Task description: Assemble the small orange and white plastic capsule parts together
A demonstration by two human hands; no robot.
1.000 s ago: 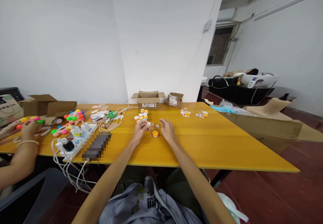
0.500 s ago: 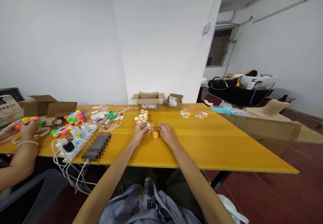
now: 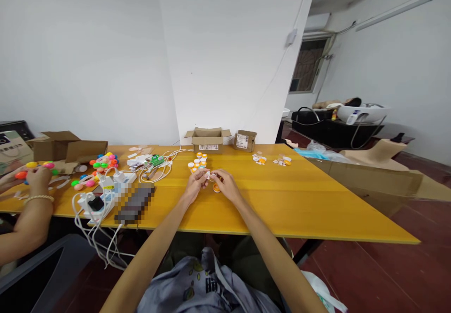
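Observation:
Pinched in the fingers of my left hand (image 3: 196, 186) is a small white piece (image 3: 207, 175), held just above the table. My right hand (image 3: 227, 187) meets it from the other side. Its thumb and fingertips are closed at the piece, and what they grip is too small to make out. Below my right fingers an orange round cup with a white rim (image 3: 216, 188) sits on the table, partly covered by the hand. Behind my left hand stands a cluster of several small orange-and-white round tubs (image 3: 196, 162).
Small white parts and orange tubs (image 3: 260, 160) lie in two groups at the right. Two cardboard boxes (image 3: 207, 140) stand by the wall. Leftward are cables, a power strip (image 3: 120, 191) and a blurred dark device (image 3: 136, 204). A co-worker's hands (image 3: 37, 179) hold colourful balls.
My right hand has moved left and up to my left fingertips, now partly covering the orange cup. My left hand stays almost in place with the white piece.

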